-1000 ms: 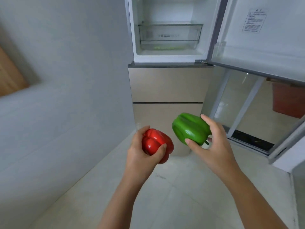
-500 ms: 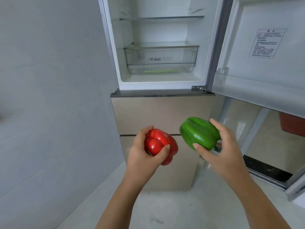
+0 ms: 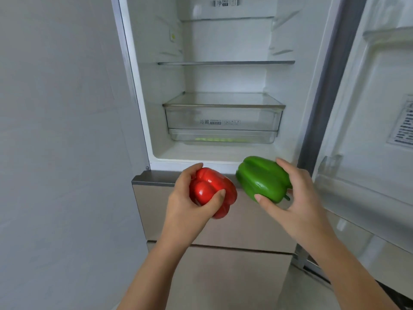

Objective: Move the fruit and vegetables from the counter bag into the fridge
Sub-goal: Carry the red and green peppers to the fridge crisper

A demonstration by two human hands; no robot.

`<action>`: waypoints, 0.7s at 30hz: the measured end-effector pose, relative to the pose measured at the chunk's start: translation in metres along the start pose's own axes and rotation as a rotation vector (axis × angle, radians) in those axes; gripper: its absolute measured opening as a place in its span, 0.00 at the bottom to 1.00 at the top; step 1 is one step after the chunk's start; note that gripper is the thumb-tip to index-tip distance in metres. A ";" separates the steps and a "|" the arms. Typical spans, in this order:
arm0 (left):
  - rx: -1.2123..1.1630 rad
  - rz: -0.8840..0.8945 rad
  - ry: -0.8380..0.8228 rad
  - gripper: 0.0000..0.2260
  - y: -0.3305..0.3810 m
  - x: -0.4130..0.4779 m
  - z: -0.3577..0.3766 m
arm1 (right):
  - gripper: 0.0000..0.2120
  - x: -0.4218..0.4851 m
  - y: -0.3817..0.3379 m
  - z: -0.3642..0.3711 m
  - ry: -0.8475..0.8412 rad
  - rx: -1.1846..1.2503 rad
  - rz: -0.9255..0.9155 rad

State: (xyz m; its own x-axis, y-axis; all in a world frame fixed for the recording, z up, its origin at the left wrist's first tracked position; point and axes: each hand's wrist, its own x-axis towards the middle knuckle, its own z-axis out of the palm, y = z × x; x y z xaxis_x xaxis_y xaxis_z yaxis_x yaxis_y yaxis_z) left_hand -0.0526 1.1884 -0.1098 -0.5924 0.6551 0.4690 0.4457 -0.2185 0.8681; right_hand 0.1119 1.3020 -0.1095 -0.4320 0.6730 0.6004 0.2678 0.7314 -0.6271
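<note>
Head view: red pepper (image 3: 212, 191), green pepper (image 3: 263, 180) near fridge sill (image 3: 172, 163)

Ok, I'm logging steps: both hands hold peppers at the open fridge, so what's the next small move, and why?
Probably lift the left hand with the red pepper forward onto the glass shelf over the drawer: the fridge stands open and that shelf looks free and closest.

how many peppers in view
2. The red pepper is in the left hand, the green pepper in the right hand, both before the open fridge; its drawer may hide more.
</note>
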 end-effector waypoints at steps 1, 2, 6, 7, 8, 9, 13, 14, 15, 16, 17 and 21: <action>0.001 0.010 0.000 0.25 -0.004 0.013 0.000 | 0.36 0.012 0.003 0.006 0.006 -0.006 -0.006; 0.003 0.019 -0.005 0.25 -0.008 0.026 0.000 | 0.36 0.024 0.007 0.013 0.020 -0.004 -0.010; 0.014 0.076 -0.033 0.23 -0.024 0.085 -0.002 | 0.36 0.073 0.017 0.044 0.086 0.029 -0.013; 0.009 0.086 -0.037 0.23 -0.027 0.101 -0.004 | 0.36 0.086 0.019 0.053 0.089 0.036 -0.021; 0.003 0.097 -0.039 0.23 -0.030 0.117 -0.005 | 0.36 0.099 0.020 0.062 0.093 0.045 -0.023; -0.005 0.107 -0.039 0.23 -0.033 0.133 -0.007 | 0.35 0.113 0.020 0.070 0.101 0.054 -0.021; -0.034 0.133 -0.058 0.24 -0.048 0.194 -0.016 | 0.34 0.165 0.021 0.096 0.147 0.062 -0.023; -0.029 0.146 -0.060 0.24 -0.052 0.209 -0.017 | 0.34 0.176 0.021 0.102 0.154 0.054 -0.025; -0.023 0.160 -0.060 0.25 -0.056 0.223 -0.017 | 0.34 0.186 0.021 0.106 0.157 0.044 -0.026; -0.015 0.171 -0.058 0.25 -0.060 0.235 -0.017 | 0.34 0.195 0.022 0.111 0.159 0.034 -0.026; -0.007 0.178 -0.057 0.26 -0.063 0.247 -0.016 | 0.35 0.204 0.024 0.114 0.164 0.032 -0.024; -0.009 0.169 -0.025 0.27 -0.070 0.289 -0.009 | 0.39 0.236 0.031 0.122 0.199 0.079 0.043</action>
State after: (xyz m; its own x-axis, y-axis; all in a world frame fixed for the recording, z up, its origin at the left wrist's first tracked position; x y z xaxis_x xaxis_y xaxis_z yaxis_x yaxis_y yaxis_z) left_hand -0.2611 1.3865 -0.0333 -0.4927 0.6259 0.6046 0.5314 -0.3338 0.7786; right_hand -0.0868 1.4700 -0.0479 -0.2409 0.7176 0.6534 0.2103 0.6958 -0.6867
